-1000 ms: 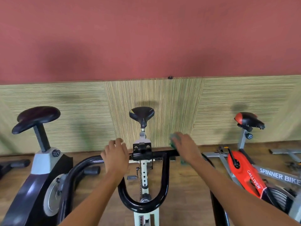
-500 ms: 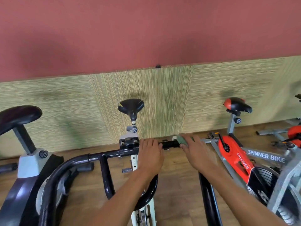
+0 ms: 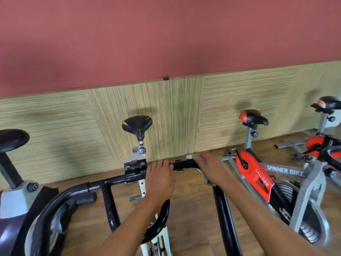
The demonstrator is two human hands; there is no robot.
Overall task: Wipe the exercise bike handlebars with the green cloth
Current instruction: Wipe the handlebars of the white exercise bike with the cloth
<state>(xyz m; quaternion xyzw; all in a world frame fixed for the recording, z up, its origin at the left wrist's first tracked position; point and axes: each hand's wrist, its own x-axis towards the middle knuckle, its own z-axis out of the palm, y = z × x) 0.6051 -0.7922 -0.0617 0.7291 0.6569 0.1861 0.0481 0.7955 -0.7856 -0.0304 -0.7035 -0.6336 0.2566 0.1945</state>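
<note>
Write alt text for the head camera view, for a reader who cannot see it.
A person's right hand holds a green cloth against the right bend of black exercise bike handlebars, while the left hand rests on the same bar beside it. Behind stand the bike's black saddle, a red spinner bike and a green-panelled wall.

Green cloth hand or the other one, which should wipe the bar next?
Probably the right hand: it grips the green cloth around the right bend of the handlebars. The left hand just rests on them, with no cloth.
</note>
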